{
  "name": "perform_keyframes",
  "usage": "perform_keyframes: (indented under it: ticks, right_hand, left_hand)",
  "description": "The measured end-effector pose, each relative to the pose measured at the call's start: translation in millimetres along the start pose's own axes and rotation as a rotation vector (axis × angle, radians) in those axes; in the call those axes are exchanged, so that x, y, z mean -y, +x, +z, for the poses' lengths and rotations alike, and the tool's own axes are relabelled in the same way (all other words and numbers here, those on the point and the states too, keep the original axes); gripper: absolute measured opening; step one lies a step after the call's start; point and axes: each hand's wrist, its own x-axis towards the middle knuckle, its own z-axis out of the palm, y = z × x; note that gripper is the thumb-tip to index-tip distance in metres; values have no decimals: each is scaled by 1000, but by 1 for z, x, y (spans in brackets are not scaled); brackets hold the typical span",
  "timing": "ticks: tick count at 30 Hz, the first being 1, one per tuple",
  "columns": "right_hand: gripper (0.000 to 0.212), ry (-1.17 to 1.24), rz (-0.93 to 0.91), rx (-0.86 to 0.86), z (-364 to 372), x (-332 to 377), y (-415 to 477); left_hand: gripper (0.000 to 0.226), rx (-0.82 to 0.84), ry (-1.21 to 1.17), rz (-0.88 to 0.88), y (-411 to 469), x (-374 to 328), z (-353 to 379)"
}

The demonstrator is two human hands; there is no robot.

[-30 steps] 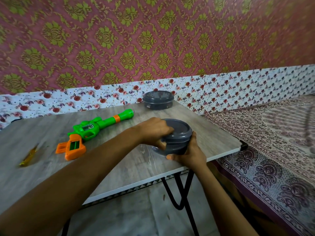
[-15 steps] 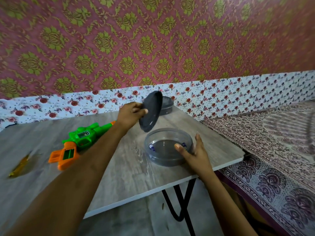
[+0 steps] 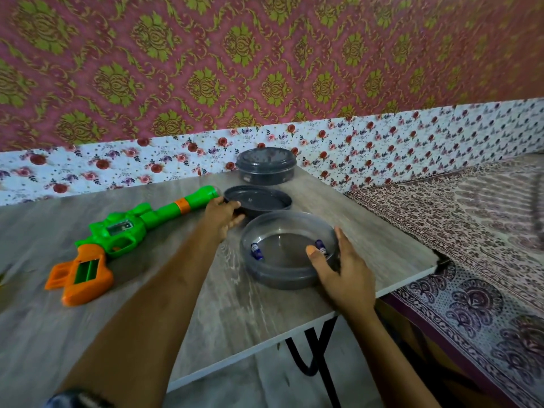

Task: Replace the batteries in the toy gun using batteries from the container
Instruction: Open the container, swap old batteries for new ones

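Small blue-wrapped cylindrical batteries (image 3: 256, 251), two of them, lie apart inside the open round grey translucent plastic container (image 3: 279, 279) on the pale wood-grain table (image 3: 206, 304)
I judge them light, hard, smooth and apt to roll, so I'd pinch one across its middle; my right hand (image 3: 341, 272) clamps the container's near wall, thumb inside, and my left hand (image 3: 222, 213) grips the flat grey lid (image 3: 259, 198) by its rim, beside the green-and-orange plastic toy gun (image 3: 117, 231)

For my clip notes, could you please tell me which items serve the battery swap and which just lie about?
Job: toy gun; open container, gripped by the right hand; two batteries inside; lid, held by the left hand.
Lying about: closed container at the back; patterned bedspread.
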Motion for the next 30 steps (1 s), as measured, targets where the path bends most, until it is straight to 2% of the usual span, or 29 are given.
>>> perform_keyframes:
  ticks: [5,7,9,12,14,16,18,19,22,24,27,30]
  right_hand:
    - [86,1,-1,-10,1,2,-1]
    - [86,-1,-1,-12,1,3,-3]
    - [85,-3,0,-4,0,3,-3]
    - [82,25,-5,24,-3,6,-4]
    - [77,62,-25,18,-5,8,-4]
    - [64,62,-122,-73,-10,13,-1]
    - [43,-40,-224,-114,-16,27,8]
    - [37,-140,-248,-71,-18,35,14]
    - [32,-527,-145,187,-18,61,31]
    - [29,-707,-95,285,-15,72,36]
    - [29,-876,-116,325,-6,76,42]
    - [31,-971,-134,374,-4,79,45]
  left_hand:
    - [27,-49,248,-13,-9,-1,-11]
    - [19,-57,577,123,-18,-7,-17]
    - [16,-22,906,335,-33,-17,-18]
    - [28,232,1068,472,-67,-40,-13]
    - [34,413,1325,490,-88,-52,-3]
    - [37,510,1611,485,-100,-56,8]
    - [41,538,1833,479,-107,-53,20]
    - [43,538,1915,475,-107,-49,25]
    - [45,592,2107,367,-103,-33,42]
    - [47,644,2225,292,-99,-23,49]
    - [51,665,2284,222,-93,-16,53]
    - [53,669,2249,240,-89,-16,51]
